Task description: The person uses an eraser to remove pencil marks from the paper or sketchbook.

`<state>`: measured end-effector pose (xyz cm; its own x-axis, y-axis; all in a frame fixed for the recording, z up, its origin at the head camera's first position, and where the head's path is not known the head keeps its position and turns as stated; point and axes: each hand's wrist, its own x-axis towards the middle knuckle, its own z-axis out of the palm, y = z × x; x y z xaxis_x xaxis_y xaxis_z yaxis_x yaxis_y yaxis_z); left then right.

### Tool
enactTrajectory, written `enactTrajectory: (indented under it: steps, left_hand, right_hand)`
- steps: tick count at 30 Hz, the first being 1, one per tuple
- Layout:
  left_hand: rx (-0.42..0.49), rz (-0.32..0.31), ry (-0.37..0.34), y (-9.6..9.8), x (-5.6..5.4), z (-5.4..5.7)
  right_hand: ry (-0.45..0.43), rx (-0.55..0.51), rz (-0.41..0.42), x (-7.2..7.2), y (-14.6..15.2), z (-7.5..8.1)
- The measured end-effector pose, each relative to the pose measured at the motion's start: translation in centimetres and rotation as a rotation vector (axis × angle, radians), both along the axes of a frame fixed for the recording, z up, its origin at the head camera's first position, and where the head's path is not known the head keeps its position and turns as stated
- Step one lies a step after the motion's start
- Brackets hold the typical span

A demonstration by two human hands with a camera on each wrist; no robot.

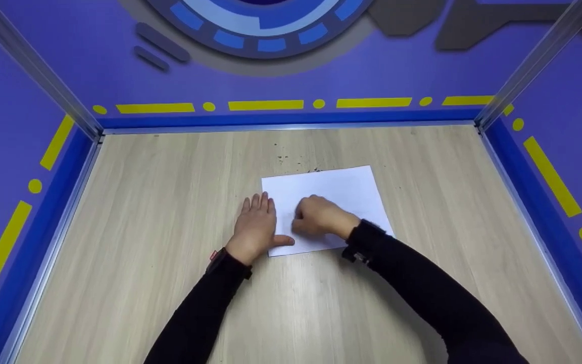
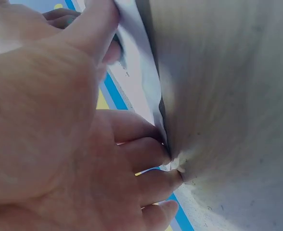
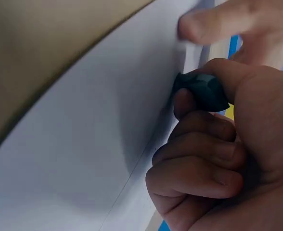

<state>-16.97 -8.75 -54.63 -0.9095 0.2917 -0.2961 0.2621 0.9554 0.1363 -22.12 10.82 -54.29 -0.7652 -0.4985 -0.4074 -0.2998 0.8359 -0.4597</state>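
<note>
A white sheet of paper (image 1: pixel 341 188) lies on the wooden table, turned slightly. My left hand (image 1: pixel 254 227) rests flat along its left edge, fingers straight, with the thumb stretched out over the paper's lower left corner. Over the middle of the sheet is my right hand (image 1: pixel 321 216), its fingers curled. In the right wrist view it pinches a small dark green eraser (image 3: pixel 210 91) between thumb and forefinger, one end down against the paper. The head view hides the eraser behind the hand. A faint thin line crosses the sheet in the right wrist view.
Dark crumbs (image 1: pixel 282 158) are scattered on the table (image 1: pixel 170 192) just beyond the paper's far edge. Purple and blue panels (image 1: pixel 291 86) with yellow marks wall in the table at the back and both sides, joined by metal rails.
</note>
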Motion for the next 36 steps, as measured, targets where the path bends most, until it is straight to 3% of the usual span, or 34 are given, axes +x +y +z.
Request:
enactTrajectory:
  steps: [12, 17, 28, 32, 36]
  left_hand:
    - [-0.031, 0.006, -0.022, 0.2, 0.1, 0.2]
    - [-0.031, 0.010, -0.027, 0.2, 0.2, 0.4]
    - [-0.019, 0.015, -0.024, 0.3, 0.2, 0.3]
    - [-0.015, 0.013, -0.029, 0.3, 0.2, 0.2]
    - [-0.019, 0.010, -0.032, 0.4, 0.0, 0.2]
  right_hand:
    - [0.024, -0.030, -0.241, -0.8, 14.4, 0.0]
    - [0.015, -0.010, -0.320, -0.5, 18.0, 0.0]
    - [0.083, 0.063, -0.281, 0.0, 17.5, 0.6]
    - [0.111, 0.001, -0.298, 0.5, 16.1, 0.4]
    - [0.125, -0.081, -0.253, 1.0, 13.3, 0.2]
